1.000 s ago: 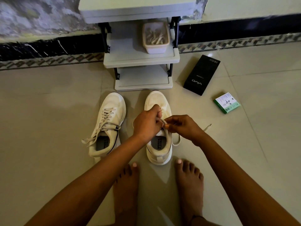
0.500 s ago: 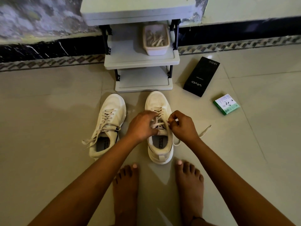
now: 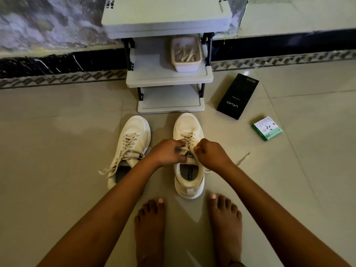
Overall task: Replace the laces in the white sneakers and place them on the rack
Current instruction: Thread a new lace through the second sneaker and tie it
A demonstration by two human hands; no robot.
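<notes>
Right sneaker (image 3: 188, 170): stands on the floor (image 3: 57, 151) just in front of the rack, toe toward it, heel opening toward the person's bare feet; a cream lace (image 3: 187, 138) is threaded through its eyelets.
Left hand (image 3: 167, 153): rests on the tongue area of the right sneaker, fingers curled down into the lacing and gripping the lace.
Right hand (image 3: 211, 154): sits at the right edge of the same sneaker's lacing, fingers curled, thumb and forefinger pinching the lace near the top eyelets.
Loose lace end (image 3: 243, 159): lies on the floor to the right of the right sneaker, past the right wrist.
Left sneaker (image 3: 133, 143): stands on the floor just beside the right one, tilted a little leftward, laced, with its untied ends trailing off to the left.
Rack (image 3: 167, 78): grey shelves on black posts, set against the wall; its bottom shelf is nearest the sneaker toes.
Tub (image 3: 185, 53): pale plastic, on the middle shelf toward the right, holding a tangle of laces.
Black box (image 3: 238, 96): lies flat on the floor right of the rack.
Green box (image 3: 266, 128): small, lies on the floor near the black box, farther right.
</notes>
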